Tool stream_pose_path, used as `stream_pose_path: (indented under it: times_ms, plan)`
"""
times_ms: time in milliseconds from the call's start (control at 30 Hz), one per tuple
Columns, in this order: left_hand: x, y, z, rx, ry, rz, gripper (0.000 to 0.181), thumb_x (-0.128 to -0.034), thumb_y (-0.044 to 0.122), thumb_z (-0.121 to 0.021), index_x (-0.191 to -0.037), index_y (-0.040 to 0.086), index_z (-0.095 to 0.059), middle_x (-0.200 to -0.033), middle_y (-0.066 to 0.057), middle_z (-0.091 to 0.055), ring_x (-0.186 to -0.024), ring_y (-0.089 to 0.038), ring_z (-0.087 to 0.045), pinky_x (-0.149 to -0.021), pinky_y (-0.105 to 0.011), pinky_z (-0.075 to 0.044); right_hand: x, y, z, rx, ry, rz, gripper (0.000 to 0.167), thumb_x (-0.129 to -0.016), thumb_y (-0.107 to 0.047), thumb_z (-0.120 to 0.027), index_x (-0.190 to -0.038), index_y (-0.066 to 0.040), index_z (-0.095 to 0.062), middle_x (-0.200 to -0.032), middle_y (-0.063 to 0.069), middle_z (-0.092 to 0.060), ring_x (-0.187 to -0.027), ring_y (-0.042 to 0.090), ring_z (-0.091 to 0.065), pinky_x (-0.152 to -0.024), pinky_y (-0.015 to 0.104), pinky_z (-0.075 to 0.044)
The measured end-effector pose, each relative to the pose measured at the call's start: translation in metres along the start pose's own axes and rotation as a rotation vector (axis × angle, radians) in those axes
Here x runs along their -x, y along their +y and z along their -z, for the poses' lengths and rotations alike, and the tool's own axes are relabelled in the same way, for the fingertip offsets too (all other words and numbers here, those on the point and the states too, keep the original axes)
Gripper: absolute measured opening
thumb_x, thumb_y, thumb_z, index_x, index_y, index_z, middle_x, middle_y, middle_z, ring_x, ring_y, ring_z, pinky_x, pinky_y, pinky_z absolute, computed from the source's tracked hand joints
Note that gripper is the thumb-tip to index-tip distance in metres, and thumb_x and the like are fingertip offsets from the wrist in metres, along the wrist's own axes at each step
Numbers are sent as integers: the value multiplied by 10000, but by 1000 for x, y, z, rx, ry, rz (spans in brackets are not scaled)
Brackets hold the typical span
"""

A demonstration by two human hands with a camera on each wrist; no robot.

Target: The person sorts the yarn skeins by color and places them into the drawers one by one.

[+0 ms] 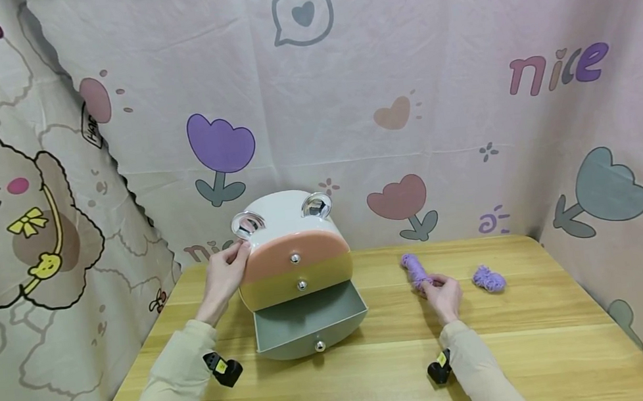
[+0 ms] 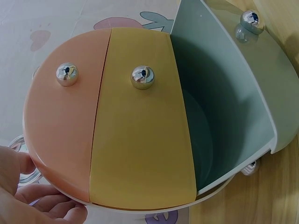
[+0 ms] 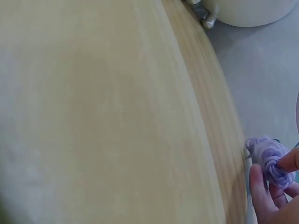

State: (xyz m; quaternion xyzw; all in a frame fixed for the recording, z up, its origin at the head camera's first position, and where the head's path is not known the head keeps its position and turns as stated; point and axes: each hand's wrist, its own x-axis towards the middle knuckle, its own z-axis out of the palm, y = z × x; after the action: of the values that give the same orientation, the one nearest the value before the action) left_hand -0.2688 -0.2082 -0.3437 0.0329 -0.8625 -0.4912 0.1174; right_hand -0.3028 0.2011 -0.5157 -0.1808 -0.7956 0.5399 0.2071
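Observation:
A small rounded drawer cabinet stands on the table with chrome rings on top and pink, yellow and green drawer fronts. Its green bottom drawer is pulled out, and nothing shows inside. My left hand holds the cabinet's upper left edge by one ring; in the left wrist view the thumb and curled fingers lie against that side. On the right, my right hand pinches the near end of a long purple yarn bundle. The right wrist view shows this yarn between thumb and fingers.
A second, shorter purple yarn bundle lies on the wooden table to the right of my right hand. Printed cloth hangs behind the table and along both sides. A black camera is strapped at each wrist.

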Motion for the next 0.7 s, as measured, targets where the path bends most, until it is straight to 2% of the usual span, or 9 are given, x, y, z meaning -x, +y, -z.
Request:
stream_pose_path:
  times_ms: [67, 167, 400, 467, 600, 700]
  plan:
    - [0, 0, 0, -2, -2, 3, 536, -1044, 351, -504, -1472, 28, -486, -1495, -209, -489, -1465, -345, -410, -1223, -464, -340, -1, 0, 0, -118, -28, -38, 300, -855, -5, -667, -1122, 130, -698, -886, 244, -712, -642, 13, -609, -583, 124, -527]
    - [0, 0, 0, -3, -10, 9, 544, -1045, 353, -500, -1478, 24, -477, -1503, -212, -481, -1470, -349, -401, -1223, -469, -338, -1, 1, 0, -323, -70, -109, 345, -869, 65, -647, -1186, 199, -623, -872, 154, -644, -606, -8, -621, -596, 158, -588]
    - [0, 0, 0, 2, -7, 12, 551, -1045, 352, -500, -1479, 13, -470, -1504, -216, -478, -1470, -351, -400, -1222, -472, -338, -4, 1, 1, -422, -87, -163, 350, -882, 63, -626, -1213, 177, -625, -808, -56, -646, -668, -35, -624, -642, 133, -577]
    - [0, 0, 0, 3, -5, 10, 549, -1045, 350, -502, -1477, 13, -471, -1500, -218, -481, -1468, -351, -402, -1222, -472, -339, -5, 0, 3, -498, -119, -179, 337, -891, 66, -612, -1214, 159, -636, -810, -77, -651, -696, -6, -651, -677, 159, -594]
    - [-1, 0, 0, 6, -2, 7, 542, -1044, 347, -506, -1473, 16, -480, -1492, -218, -492, -1463, -349, -412, -1216, -470, -349, -6, -2, 9, -659, -222, -209, 245, -904, 91, -585, -1055, -15, -746, -832, -78, -686, -772, 37, -682, -752, 199, -607]
    - [-2, -1, -1, 10, 1, 10, 534, -1043, 344, -511, -1467, 21, -493, -1490, -213, -501, -1458, -343, -422, -1211, -469, -359, -8, -5, 16, -778, -330, -222, 345, -921, 119, -548, -886, -144, -769, -870, -63, -716, -829, 56, -693, -793, 200, -600]
